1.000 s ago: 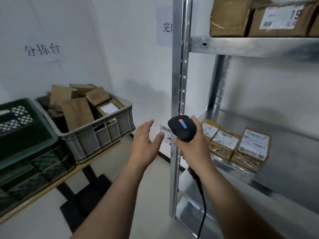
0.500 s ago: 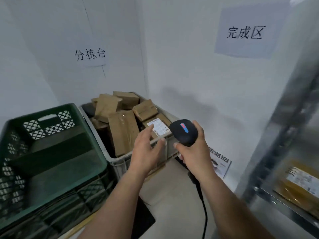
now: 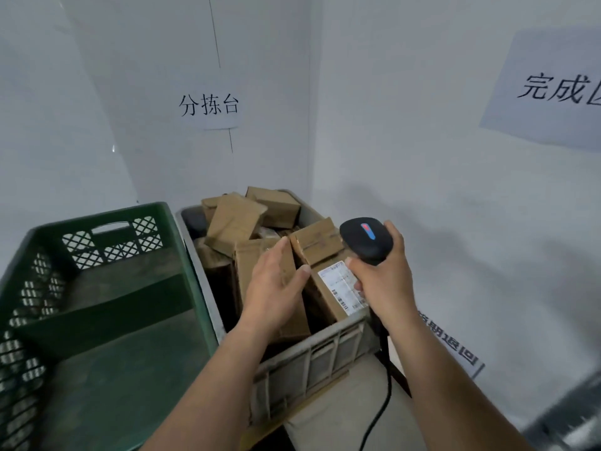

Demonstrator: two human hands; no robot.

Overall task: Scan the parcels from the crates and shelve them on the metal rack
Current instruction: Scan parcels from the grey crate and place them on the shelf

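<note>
A grey crate in the room's corner holds several brown cardboard parcels. One parcel with a white label lies at the crate's right side. My left hand hovers open over an upright brown parcel next to it, fingers spread, thumb near the labelled parcel. My right hand grips a black corded barcode scanner just right of the labelled parcel. The metal rack shows only as a blur at the bottom right corner.
A green crate stands to the left of the grey one, nothing visible inside it. Paper signs hang on the white walls, and another sign leans low against the right wall. The scanner cable hangs down past the crate.
My view has swung left from the metal rack to the crates. My left hand has come down over the parcels in the grey crate; the right hand still holds the scanner.
</note>
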